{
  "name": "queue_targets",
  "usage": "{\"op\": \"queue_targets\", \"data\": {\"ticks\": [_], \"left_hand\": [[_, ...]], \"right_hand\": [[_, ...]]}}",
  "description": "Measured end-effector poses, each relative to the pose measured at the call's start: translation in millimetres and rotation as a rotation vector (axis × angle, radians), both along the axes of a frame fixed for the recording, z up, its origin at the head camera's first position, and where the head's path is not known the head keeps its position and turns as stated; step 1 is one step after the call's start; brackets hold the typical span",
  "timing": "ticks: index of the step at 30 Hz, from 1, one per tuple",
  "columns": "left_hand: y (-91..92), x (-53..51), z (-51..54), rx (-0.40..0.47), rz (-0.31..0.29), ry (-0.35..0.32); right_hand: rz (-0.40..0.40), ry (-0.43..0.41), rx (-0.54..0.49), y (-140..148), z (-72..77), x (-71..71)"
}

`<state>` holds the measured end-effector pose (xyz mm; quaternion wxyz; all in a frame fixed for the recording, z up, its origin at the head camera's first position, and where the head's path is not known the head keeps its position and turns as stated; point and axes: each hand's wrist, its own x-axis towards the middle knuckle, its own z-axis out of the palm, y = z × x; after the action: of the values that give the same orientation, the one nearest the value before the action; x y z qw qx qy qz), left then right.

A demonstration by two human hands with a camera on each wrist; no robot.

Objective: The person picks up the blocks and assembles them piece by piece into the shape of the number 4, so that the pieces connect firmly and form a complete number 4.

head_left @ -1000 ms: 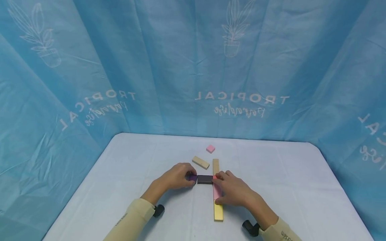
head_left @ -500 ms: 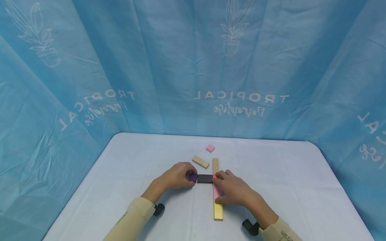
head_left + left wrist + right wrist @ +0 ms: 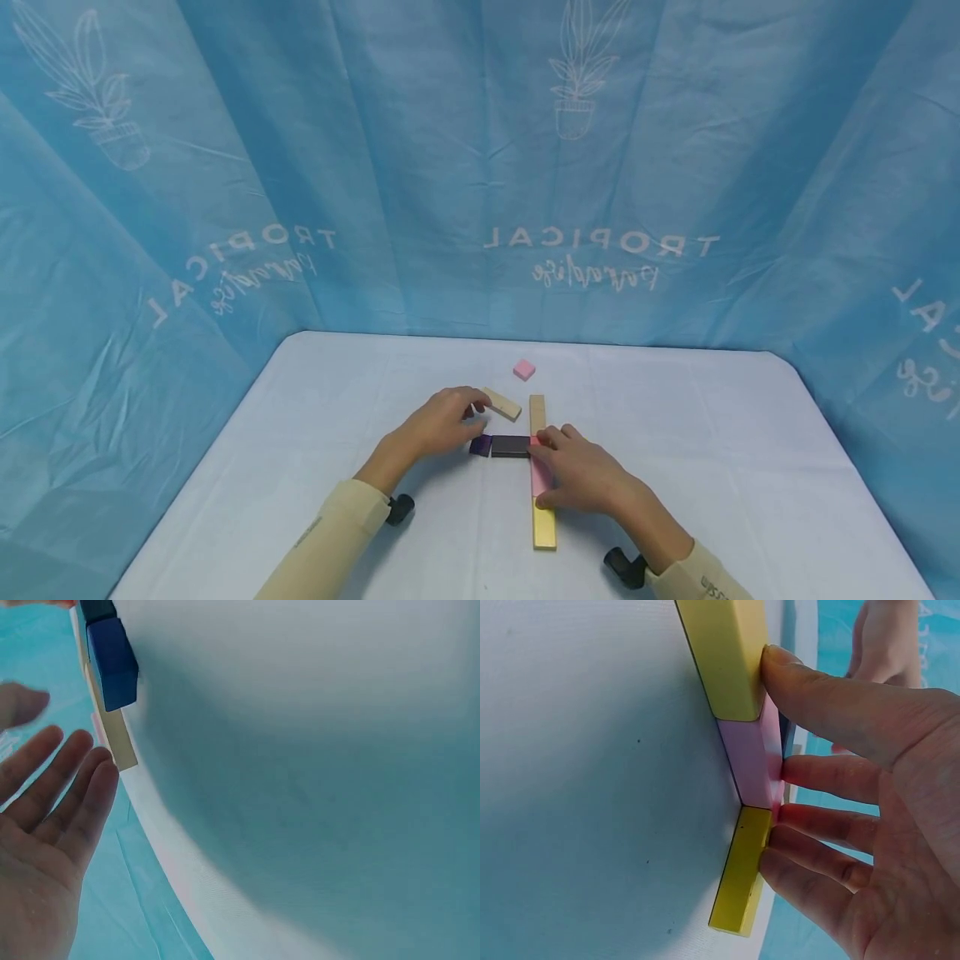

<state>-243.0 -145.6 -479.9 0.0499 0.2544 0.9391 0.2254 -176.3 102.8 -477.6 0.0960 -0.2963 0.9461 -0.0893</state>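
My left hand (image 3: 446, 421) hovers over the left end of the block row, its fingers spread and holding nothing. Just below its fingertips lies a small purple block (image 3: 480, 446), at the left end of a black block (image 3: 511, 447). Beyond, an angled plain wooden block (image 3: 506, 407) is close to the left fingers. My right hand (image 3: 583, 473) rests against a straight column of blocks, its thumb at the yellow block (image 3: 724, 660) and its fairly straight fingers along the pink block (image 3: 744, 761) and the plain wooden block (image 3: 739, 874). Fingers partly cover the pink one.
A small pink block (image 3: 524, 369) lies apart toward the back of the white table (image 3: 675, 417). Blue printed curtains (image 3: 450, 167) stand behind the table and at both sides.
My left hand has let go of the purple block and moved up and away, toward the angled wooden block. The right hand has stayed in place on the column.
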Motion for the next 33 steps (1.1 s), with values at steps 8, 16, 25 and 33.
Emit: {"op": "queue_targets", "data": {"ticks": [8, 16, 25, 33], "left_hand": [[2.3, -14.8, -1.5, -0.065, 0.022, 0.110], [23.9, -26.9, 3.8, -0.235, 0.061, 0.156], [47.0, -26.3, 12.7, -0.338, 0.132, 0.062], [46.6, -27.4, 6.2, -0.359, 0.165, 0.048]], "right_hand": [[0.010, 0.002, 0.012, -0.1, -1.2, -2.0], [0.007, 0.005, 0.014, 0.1, -1.3, -1.2], [-0.001, 0.008, 0.017, 0.4, 1.9, 1.0], [0.010, 0.014, 0.016, 0.6, 4.2, 1.2]]}}
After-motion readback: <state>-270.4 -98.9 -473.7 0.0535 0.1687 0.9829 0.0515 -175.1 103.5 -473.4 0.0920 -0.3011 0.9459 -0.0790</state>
